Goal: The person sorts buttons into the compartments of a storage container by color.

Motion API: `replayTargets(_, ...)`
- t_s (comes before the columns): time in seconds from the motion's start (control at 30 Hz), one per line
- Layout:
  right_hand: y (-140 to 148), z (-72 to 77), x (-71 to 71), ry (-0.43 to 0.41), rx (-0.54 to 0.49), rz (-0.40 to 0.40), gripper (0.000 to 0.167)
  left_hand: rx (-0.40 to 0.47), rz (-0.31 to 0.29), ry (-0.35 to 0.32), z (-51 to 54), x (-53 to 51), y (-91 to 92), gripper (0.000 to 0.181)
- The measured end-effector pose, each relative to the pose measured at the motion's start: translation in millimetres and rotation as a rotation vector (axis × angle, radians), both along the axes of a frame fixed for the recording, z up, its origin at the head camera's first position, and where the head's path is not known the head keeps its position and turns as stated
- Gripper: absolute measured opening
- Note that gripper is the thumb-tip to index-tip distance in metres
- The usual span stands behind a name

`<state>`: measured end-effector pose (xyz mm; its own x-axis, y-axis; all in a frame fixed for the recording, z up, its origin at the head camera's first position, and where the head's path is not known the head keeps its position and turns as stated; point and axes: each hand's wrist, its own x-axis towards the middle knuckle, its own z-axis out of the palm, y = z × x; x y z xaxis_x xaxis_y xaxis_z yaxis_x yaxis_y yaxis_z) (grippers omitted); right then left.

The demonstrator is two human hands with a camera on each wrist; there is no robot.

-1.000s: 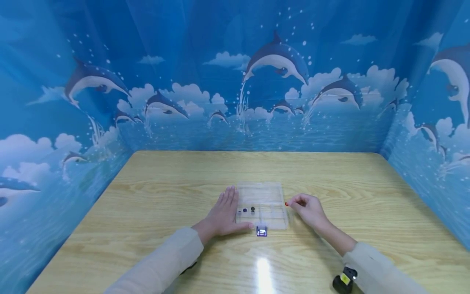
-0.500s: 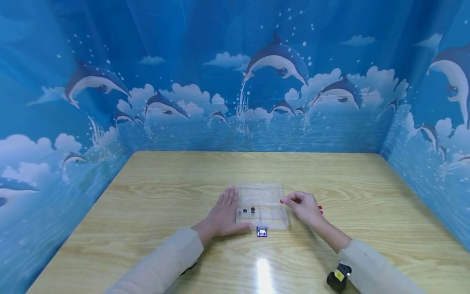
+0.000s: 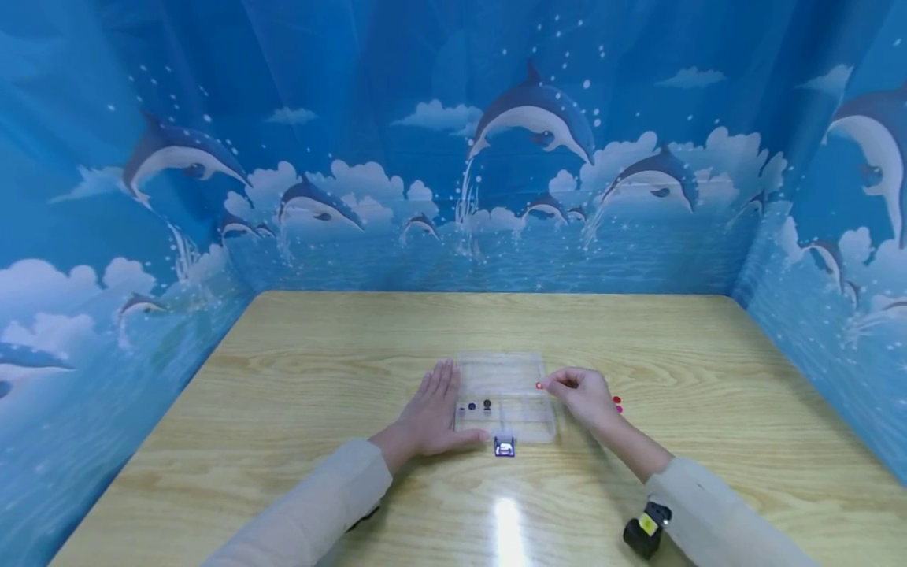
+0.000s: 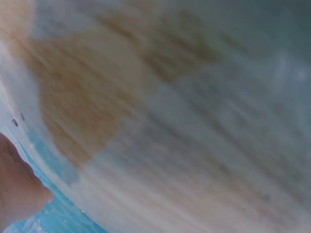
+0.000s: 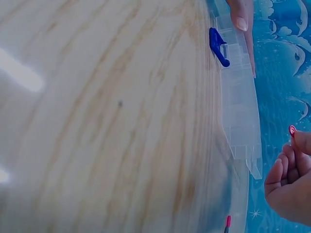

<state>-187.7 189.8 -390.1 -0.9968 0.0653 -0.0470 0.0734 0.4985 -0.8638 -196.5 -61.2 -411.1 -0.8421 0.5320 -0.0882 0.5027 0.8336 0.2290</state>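
I see the right hand (image 3: 586, 399), grip pinched on a red piece (image 3: 539, 386) by the clear box (image 3: 529, 428), midway between side edges of the desk (image 3: 319, 362); the left hand (image 3: 434, 413) lies straight-fingered alongside. Dolphin curtains (image 3: 354, 87) hang behind.

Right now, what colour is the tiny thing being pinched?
The tiny thing is mostly red, clearest in the right wrist view.
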Motion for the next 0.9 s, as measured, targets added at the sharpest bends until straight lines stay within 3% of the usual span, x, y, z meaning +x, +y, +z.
replayTargets(0.4, -10.0, -3.6, -7.8, -0.045, -0.039, -0.015, 0.016, 0.005, 0.0, 0.006, -1.4, -0.1, -0.5, 0.107)
replayTargets(0.9, -22.0, -3.9, -9.8, -0.048, -0.036, 0.031, 0.012, 0.022, 0.011, -0.011, -1.0, 0.4, -0.3, 0.108)
